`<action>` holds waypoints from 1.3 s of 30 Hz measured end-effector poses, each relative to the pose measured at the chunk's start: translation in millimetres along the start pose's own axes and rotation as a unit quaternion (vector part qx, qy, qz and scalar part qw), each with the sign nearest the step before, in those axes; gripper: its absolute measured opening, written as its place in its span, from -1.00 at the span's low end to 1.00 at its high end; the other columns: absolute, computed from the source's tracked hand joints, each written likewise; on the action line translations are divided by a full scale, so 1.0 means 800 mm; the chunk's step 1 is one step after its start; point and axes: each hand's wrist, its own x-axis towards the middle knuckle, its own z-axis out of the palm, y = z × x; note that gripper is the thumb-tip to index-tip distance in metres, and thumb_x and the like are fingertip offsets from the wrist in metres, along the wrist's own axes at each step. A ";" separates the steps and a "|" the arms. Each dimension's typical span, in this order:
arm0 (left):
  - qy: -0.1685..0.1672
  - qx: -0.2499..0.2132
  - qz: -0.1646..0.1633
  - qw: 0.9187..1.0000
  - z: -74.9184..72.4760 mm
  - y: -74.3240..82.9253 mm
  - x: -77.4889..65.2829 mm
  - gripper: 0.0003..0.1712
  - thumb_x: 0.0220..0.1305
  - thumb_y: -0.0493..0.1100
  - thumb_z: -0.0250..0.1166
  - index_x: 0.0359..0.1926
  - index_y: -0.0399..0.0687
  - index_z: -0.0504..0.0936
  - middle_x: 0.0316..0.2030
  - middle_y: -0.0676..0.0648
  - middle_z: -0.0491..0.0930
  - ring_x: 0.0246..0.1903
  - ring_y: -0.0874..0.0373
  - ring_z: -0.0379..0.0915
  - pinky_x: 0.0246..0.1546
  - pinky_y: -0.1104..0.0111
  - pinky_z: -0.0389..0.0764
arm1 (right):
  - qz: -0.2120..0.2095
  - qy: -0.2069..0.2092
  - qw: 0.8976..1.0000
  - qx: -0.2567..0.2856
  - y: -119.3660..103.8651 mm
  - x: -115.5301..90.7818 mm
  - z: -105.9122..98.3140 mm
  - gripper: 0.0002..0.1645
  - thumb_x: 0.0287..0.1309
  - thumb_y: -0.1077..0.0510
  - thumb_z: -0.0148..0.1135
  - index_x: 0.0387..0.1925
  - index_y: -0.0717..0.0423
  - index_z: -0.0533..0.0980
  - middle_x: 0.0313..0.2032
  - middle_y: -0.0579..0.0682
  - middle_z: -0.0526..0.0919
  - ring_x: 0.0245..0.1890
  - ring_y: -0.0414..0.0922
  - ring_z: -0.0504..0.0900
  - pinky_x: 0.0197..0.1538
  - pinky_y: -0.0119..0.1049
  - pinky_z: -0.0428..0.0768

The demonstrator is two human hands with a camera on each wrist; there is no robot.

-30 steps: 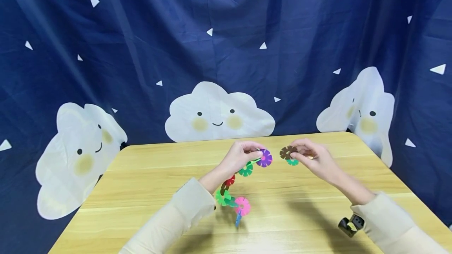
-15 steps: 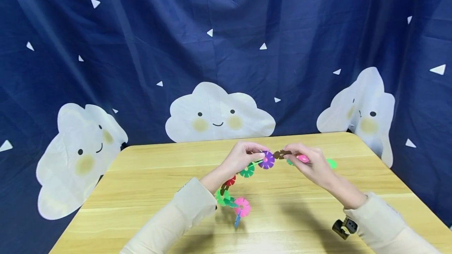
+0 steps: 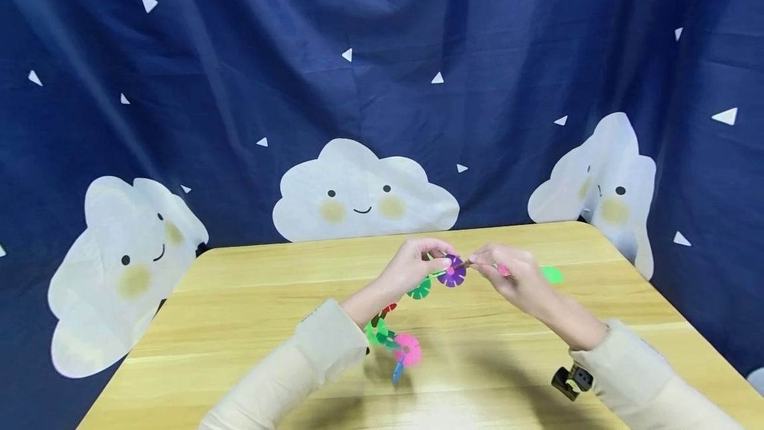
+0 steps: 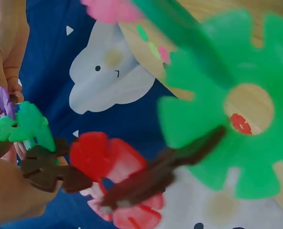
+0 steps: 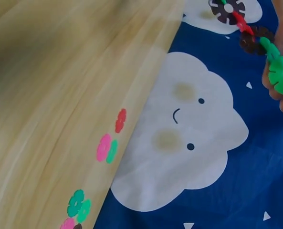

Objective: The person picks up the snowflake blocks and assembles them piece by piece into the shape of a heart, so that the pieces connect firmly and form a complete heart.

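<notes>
My left hand (image 3: 412, 269) pinches a purple notched flower disc (image 3: 456, 277) at the end of a chain of interlocked discs. From it hang a green disc (image 3: 420, 289), red and brown ones partly behind the wrist, a light green disc (image 3: 376, 332), a pink disc (image 3: 408, 350) and a blue disc (image 3: 398, 371). My right hand (image 3: 516, 275) pinches a brown disc (image 3: 467, 263), turned edge-on at the purple disc's right edge. Whether their slots are joined cannot be seen. In the left wrist view, a large green disc (image 4: 203, 157) of the chain looms close.
Loose discs lie on the wooden table (image 3: 268, 324): a light green one (image 3: 552, 275) and a pink one (image 3: 503, 271) beside the right hand. The right wrist view shows a red disc (image 5: 120, 120) and several others near the table edge. A dark blue curtain (image 3: 382, 98) hangs behind.
My right hand has moved left, bringing the brown disc up to the purple one and turning it from face-on to edge-on. The left hand stays nearly still, holding the chain.
</notes>
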 end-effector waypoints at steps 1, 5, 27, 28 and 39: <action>0.000 0.000 0.001 1.000 0.000 0.001 0.000 -0.83 0.13 -0.43 0.19 -0.23 -0.35 0.62 -0.50 -0.19 0.52 -0.59 0.26 0.25 -0.56 0.55 0.28 | -0.004 -0.001 1.000 -0.002 0.000 0.000 0.000 -0.65 0.24 0.14 0.04 -0.54 0.34 0.49 -0.56 0.13 0.61 -0.51 -0.03 0.62 -0.20 -0.51 0.55; -0.007 0.006 0.019 1.000 0.002 -0.002 0.001 -0.84 0.11 -0.45 0.20 -0.25 -0.38 0.62 -0.51 -0.21 0.52 -0.59 0.29 0.28 -0.56 0.55 0.31 | -0.006 -0.012 1.000 -0.010 -0.003 -0.001 0.000 -0.67 0.25 0.16 0.03 -0.52 0.32 0.50 -0.55 0.11 0.62 -0.52 -0.03 0.61 -0.19 -0.50 0.55; -0.016 0.069 0.077 0.994 -0.045 -0.004 -0.009 -0.63 0.28 -0.26 0.07 0.12 -0.14 0.49 -0.03 -0.13 0.57 -0.10 0.09 0.52 -0.17 0.44 0.49 | 0.265 0.108 0.958 0.004 0.006 -0.032 -0.009 -0.75 -0.22 0.71 0.13 -0.45 0.46 0.46 -0.50 -0.06 0.63 -0.46 -0.46 0.56 -0.37 -0.64 0.50; -0.006 0.070 0.086 0.994 -0.049 -0.001 -0.011 -0.63 0.28 -0.27 0.08 0.10 -0.14 0.50 -0.05 -0.13 0.58 -0.13 0.09 0.53 -0.18 0.43 0.49 | 0.292 0.122 0.948 0.023 0.007 -0.033 -0.011 -0.78 -0.18 0.70 0.11 -0.43 0.48 0.44 -0.49 -0.13 0.63 -0.48 -0.45 0.56 -0.39 -0.64 0.50; 0.050 0.062 0.181 0.980 -0.073 0.015 -0.023 -0.72 0.28 -0.30 0.08 -0.02 -0.26 0.56 -0.09 -0.14 0.60 -0.06 0.05 0.49 0.00 0.30 0.47 | 0.464 0.252 0.809 0.258 0.007 -0.039 -0.018 -0.70 0.09 0.54 0.02 -0.37 0.10 0.45 -0.50 -0.14 0.62 -0.53 -0.31 0.62 -0.37 -0.52 0.57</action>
